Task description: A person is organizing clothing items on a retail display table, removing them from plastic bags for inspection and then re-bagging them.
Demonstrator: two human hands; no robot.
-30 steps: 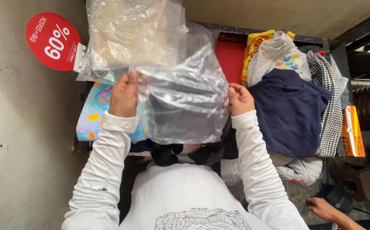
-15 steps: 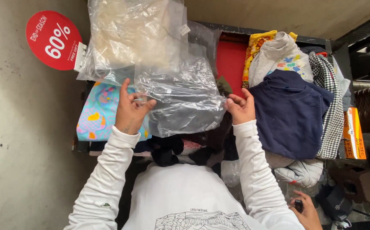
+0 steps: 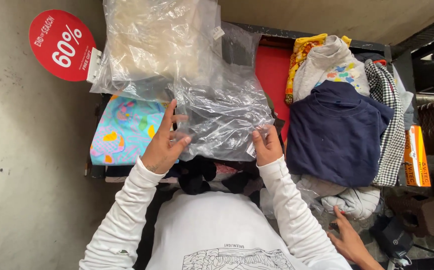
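Plainly two hands (image 3: 164, 145) (image 3: 267, 147), one clear bag (image 3: 222, 115)

Black bin (image 3: 297, 36), red inside: folded clothes (image 3: 334, 132), clear plastic bags (image 3: 217, 110).

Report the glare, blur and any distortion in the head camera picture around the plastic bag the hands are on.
Head view: soft even daylight with no hard shadows; white glare streaks run across the creases of the clear plastic bag, veiling what lies under it; the left hand and right hand at its lower edge look sharp, without motion blur; wide-lens stretch shows at the frame edges.
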